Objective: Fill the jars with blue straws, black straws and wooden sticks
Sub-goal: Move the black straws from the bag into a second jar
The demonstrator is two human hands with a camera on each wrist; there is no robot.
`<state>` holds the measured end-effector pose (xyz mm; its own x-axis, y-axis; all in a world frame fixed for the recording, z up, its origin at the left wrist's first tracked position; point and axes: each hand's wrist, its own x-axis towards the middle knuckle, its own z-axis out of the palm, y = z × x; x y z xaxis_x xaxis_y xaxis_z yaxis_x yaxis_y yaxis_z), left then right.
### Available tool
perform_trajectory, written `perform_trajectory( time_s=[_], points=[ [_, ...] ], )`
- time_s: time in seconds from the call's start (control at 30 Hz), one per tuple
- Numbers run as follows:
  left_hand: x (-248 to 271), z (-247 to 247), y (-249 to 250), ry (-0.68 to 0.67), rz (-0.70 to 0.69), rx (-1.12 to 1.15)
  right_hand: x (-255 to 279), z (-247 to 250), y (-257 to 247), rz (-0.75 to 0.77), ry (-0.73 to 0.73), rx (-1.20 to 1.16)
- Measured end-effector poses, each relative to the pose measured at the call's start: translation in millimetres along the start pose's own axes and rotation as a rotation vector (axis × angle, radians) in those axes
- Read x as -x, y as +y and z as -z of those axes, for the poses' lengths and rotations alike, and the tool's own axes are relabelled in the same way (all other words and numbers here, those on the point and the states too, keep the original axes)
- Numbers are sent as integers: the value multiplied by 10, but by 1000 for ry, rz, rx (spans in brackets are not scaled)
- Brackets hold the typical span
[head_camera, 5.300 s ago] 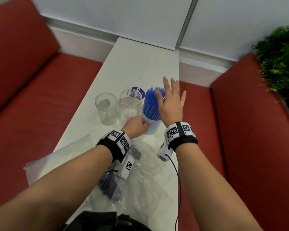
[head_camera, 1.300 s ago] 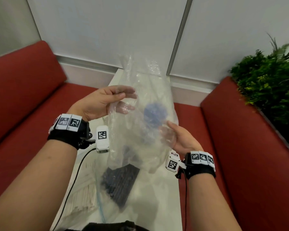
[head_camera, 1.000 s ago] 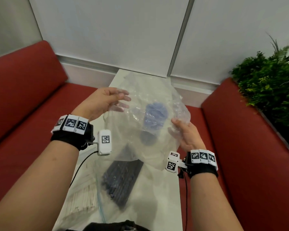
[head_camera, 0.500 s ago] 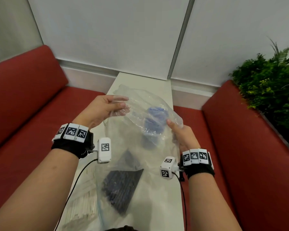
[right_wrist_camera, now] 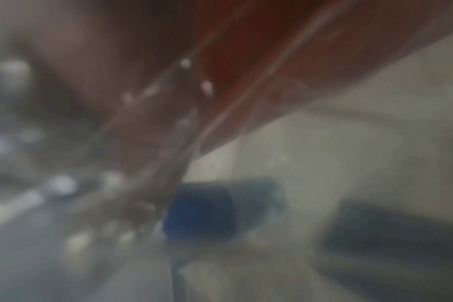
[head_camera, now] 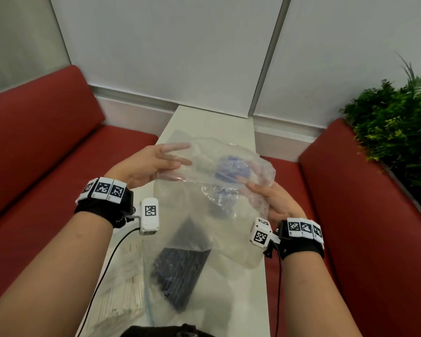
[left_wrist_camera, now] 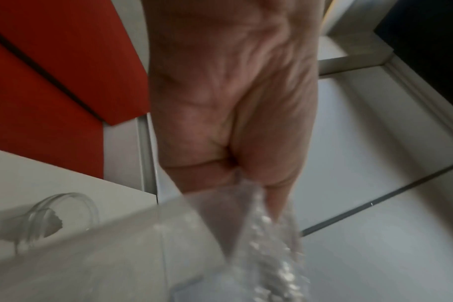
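Note:
Both hands hold an empty clear plastic bag (head_camera: 199, 229) up over the white table (head_camera: 212, 120). My left hand (head_camera: 175, 166) pinches its upper left part, as the left wrist view shows for the bag (left_wrist_camera: 248, 204). My right hand (head_camera: 255, 188) grips the crumpled right side. Through the film I see the blue straws (head_camera: 231, 169) standing in a jar; they are blurred in the right wrist view as blue straws (right_wrist_camera: 199, 208). A pack of black straws (head_camera: 180, 276) lies near me. A pack of wooden sticks (head_camera: 122, 290) lies to its left. An empty glass jar (left_wrist_camera: 62, 216) stands on the table.
Red bench seats (head_camera: 46, 147) flank the narrow table on both sides. A green plant (head_camera: 394, 132) stands at the right. White wall panels close the far end. A cable (head_camera: 102, 268) hangs from my left wrist across the sticks.
The bag, which stood tall between my hands, has been brought down and crumpled. My hands have come closer together over the jar of blue straws.

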<state>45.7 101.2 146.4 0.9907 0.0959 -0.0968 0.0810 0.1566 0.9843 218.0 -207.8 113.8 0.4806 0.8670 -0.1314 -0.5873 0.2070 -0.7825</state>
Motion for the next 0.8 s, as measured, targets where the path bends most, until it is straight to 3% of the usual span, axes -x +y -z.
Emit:
perform_trajectory(
  time_s=[0.1,0.17,0.2,0.23,0.3,0.37,0.43,0.5,0.6,0.7,0.77,0.8],
  points=[
    [87,-30,87,74,-121,59,5,-51,-67,98,52,101],
    [148,-36,162,113,-138,2,69,-35,-89,48,178,301],
    [169,-35,196,134,-132,-93,122,58,-65,-3,258,440],
    [188,-47,232,137,-128,-214,181,160,-53,-49,249,541],
    [200,-110,302,90,-145,-463,186,297,-48,16,215,690],
    [198,-190,365,88,-169,-640,188,274,-57,81,395,892],
    [170,-258,418,104,-172,-786,179,208,-130,253,578,1002],
    [141,-425,486,31,-142,-955,125,62,-205,316,434,986],
    [93,-844,513,-206,-101,-1131,-23,-362,-146,143,82,1203],
    [69,-1143,534,-417,-119,-1074,-184,-656,146,-42,-38,1410],
    [63,-1120,616,-388,-133,-1012,-192,-667,286,-79,-12,1384],
    [54,-1058,666,-276,-164,-952,-163,-618,329,-64,36,1304]
  ],
)
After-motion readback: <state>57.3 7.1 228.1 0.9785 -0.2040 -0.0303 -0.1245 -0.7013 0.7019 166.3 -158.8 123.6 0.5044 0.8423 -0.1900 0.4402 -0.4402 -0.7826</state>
